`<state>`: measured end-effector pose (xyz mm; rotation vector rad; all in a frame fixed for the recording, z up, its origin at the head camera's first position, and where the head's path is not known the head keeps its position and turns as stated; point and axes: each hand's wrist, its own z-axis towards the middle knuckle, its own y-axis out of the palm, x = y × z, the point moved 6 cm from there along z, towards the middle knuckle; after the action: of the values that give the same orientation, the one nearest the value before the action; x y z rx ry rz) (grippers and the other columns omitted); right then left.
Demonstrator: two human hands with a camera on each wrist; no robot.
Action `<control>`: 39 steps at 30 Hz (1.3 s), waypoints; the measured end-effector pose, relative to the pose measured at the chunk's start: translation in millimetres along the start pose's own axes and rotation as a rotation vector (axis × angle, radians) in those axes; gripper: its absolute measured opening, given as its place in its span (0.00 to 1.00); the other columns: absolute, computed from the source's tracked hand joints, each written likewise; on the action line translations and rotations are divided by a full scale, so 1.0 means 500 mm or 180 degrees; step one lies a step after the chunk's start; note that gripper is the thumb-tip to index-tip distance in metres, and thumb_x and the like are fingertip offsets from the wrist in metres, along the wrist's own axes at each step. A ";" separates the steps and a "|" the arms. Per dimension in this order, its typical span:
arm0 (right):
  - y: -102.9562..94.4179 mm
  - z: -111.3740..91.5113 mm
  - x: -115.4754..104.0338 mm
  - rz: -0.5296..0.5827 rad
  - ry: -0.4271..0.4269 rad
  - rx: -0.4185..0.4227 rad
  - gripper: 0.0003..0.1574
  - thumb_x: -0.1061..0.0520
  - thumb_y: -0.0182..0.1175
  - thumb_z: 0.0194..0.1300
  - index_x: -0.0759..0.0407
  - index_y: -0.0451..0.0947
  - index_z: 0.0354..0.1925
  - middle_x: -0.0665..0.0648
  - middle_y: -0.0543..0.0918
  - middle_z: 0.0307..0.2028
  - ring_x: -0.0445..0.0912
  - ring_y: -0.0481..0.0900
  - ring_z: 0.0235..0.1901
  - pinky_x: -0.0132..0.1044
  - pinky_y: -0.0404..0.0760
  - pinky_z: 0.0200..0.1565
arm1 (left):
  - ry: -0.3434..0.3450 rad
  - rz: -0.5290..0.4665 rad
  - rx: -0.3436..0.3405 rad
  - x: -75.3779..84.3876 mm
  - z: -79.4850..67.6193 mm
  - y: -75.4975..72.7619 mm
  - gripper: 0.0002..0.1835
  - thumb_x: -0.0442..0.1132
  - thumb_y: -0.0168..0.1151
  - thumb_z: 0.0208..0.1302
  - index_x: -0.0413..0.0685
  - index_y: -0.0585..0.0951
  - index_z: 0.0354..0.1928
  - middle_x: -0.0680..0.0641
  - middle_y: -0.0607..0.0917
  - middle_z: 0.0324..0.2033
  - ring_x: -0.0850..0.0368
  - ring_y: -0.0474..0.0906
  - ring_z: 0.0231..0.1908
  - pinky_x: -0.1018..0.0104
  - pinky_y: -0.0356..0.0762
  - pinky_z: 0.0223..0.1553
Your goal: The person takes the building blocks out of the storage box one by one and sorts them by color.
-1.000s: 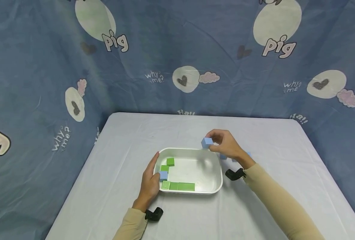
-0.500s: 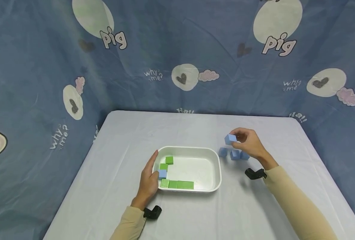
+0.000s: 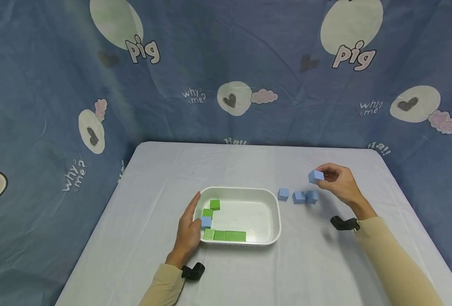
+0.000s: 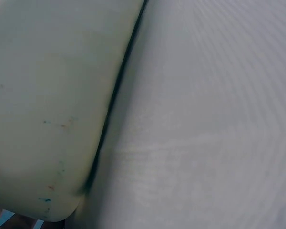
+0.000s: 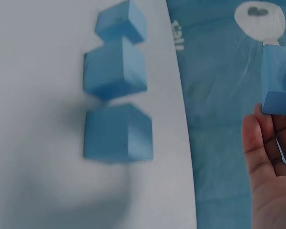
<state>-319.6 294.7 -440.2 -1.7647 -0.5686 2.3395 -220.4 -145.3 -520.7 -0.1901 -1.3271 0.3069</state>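
Note:
My right hand (image 3: 342, 182) pinches a blue cube (image 3: 316, 177) between thumb and fingers, raised over the right part of the table. In the right wrist view that held cube (image 5: 279, 83) shows at the right edge, fingers below it. Three more blue cubes (image 3: 298, 197) stand in a rough row left of this hand. My left hand (image 3: 187, 231) grips the left end of a white tray (image 3: 281, 227), thumb at the rim beside a blue cube (image 3: 206, 222) inside. Several green blocks (image 3: 230, 236) line the tray's left and near sides.
A white cloth covers the table (image 3: 241, 276), whose far edge meets a blue printed curtain (image 3: 287, 127). Black wrist cameras sit on both wrists. The tray's outer wall (image 4: 47, 95) fills the left of the left wrist view.
My right hand has carried its blue cube rightward, from over the tray's far right corner past the three cubes, which now show uncovered. The left hand stays at the tray.

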 end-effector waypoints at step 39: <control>-0.037 -0.077 0.152 -0.0832 0.0835 -0.0230 0.22 0.65 0.70 0.60 0.72 0.79 0.52 0.67 0.84 0.46 0.44 0.82 0.40 0.28 0.80 0.39 | -0.0146 -0.0105 -0.0025 0.082 -0.009 -0.008 0.40 0.16 0.39 0.56 0.30 0.59 0.76 0.36 0.61 0.76 0.41 0.51 0.77 0.51 0.45 0.77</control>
<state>-307.0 345.7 -509.6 -1.8600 -0.7933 1.9017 -206.8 -135.5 -482.6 -0.1685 -1.3756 0.2796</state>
